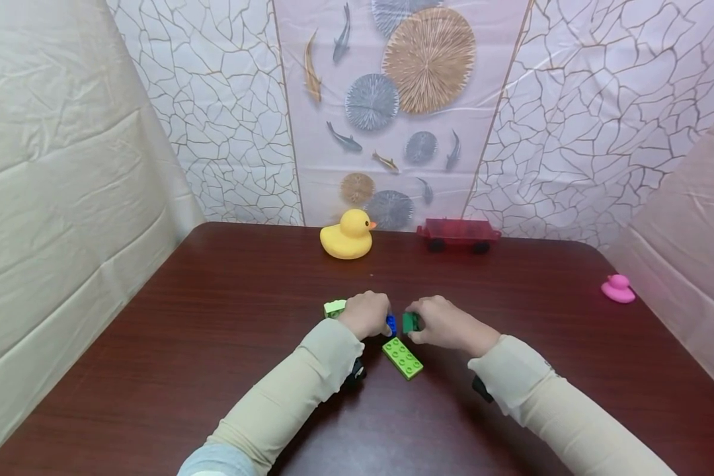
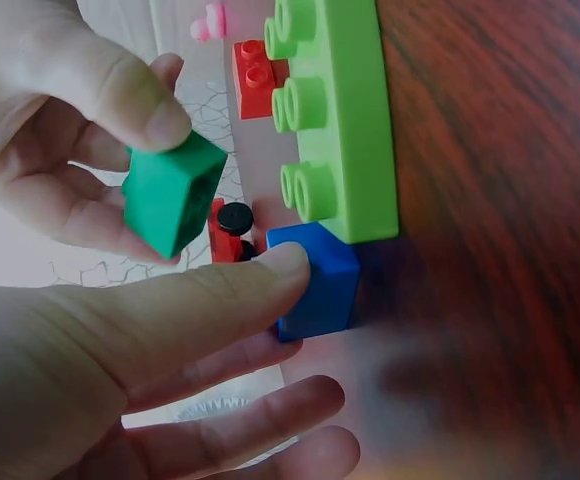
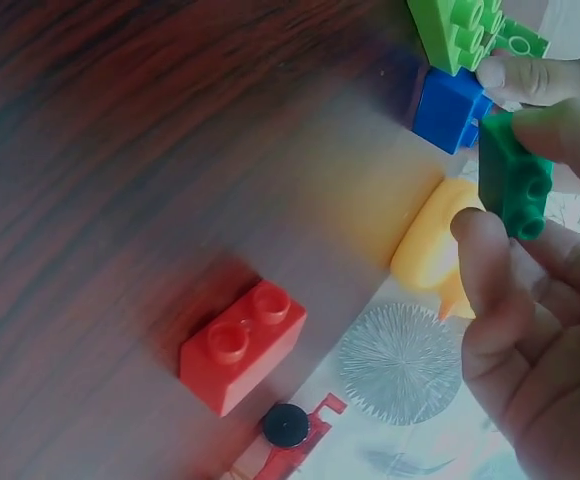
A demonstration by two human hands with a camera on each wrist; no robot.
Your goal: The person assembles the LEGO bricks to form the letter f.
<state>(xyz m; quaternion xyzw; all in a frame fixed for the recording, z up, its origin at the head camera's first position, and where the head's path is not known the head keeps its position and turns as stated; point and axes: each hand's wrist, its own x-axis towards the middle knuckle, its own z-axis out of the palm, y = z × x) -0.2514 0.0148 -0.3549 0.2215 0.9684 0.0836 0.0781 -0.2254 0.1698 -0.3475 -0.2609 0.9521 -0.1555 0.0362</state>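
My left hand (image 1: 365,315) pinches a small blue toy brick (image 2: 320,282) between thumb and finger, its other fingers apart from it. The brick appears to stand on the table. Close by on the right, my right hand (image 1: 446,324) pinches a dark green brick (image 3: 513,178) between thumb and fingers, raised off the table. In the head view, a long lime green brick (image 1: 402,358) lies studs up just nearer to me than the blue one. A red brick (image 3: 242,345) rests on the table near my right hand; that hand hides it in the head view.
A pale green brick (image 1: 335,308) sits left of my left hand, partly hidden by it. At the back of the brown table (image 1: 244,277) stand a yellow duck (image 1: 348,236) and a red toy wagon (image 1: 458,233). A pink duck (image 1: 618,289) is near the right edge.
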